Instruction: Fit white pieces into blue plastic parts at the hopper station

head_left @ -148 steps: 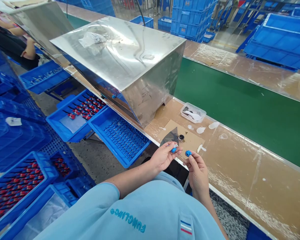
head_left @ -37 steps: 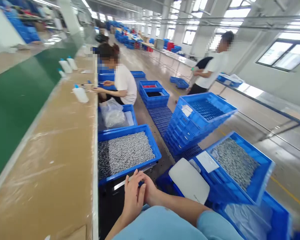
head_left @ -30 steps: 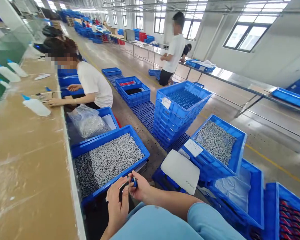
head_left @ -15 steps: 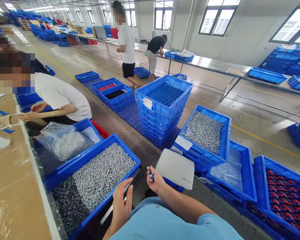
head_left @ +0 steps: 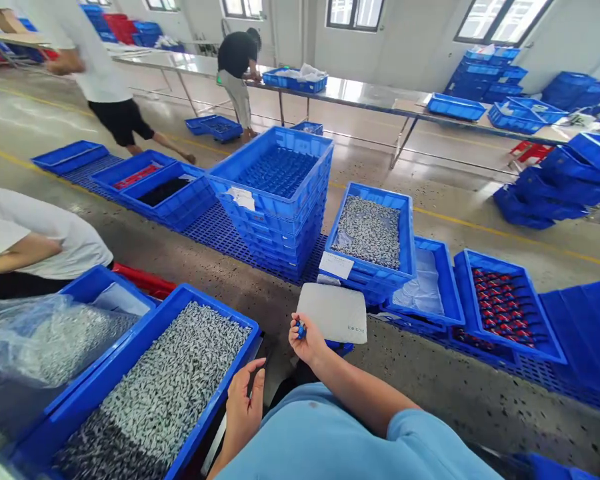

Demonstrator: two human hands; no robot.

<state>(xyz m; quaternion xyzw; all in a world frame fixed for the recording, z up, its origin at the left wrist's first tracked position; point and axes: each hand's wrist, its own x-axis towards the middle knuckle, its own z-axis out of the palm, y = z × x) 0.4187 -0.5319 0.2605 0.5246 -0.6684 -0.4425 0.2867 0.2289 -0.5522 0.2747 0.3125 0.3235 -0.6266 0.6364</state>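
My right hand (head_left: 306,339) is closed around a small blue part (head_left: 301,328), whose exact kind I cannot make out. Behind that hand lies a pale cushion (head_left: 337,310) printed "ice-cold". With fingers and thumb apart, my left hand (head_left: 246,395) holds nothing and hovers just right of a blue bin (head_left: 254,327). Inside this bin are many small light grey pieces (head_left: 170,367), with black pieces (head_left: 105,447) at its near end.
A tall stack of blue crates (head_left: 280,220) stands ahead. To its right are a crate of grey pieces (head_left: 370,227) and a crate of red-and-black parts (head_left: 503,303). A clear bag (head_left: 55,333) and a bending co-worker (head_left: 45,233) are at left; another person (head_left: 237,67) stands farther back.
My view has swung to the right, so the crates and people sit farther left. The standing person in white has stepped along. My right hand still holds the blue part; my left stays open.
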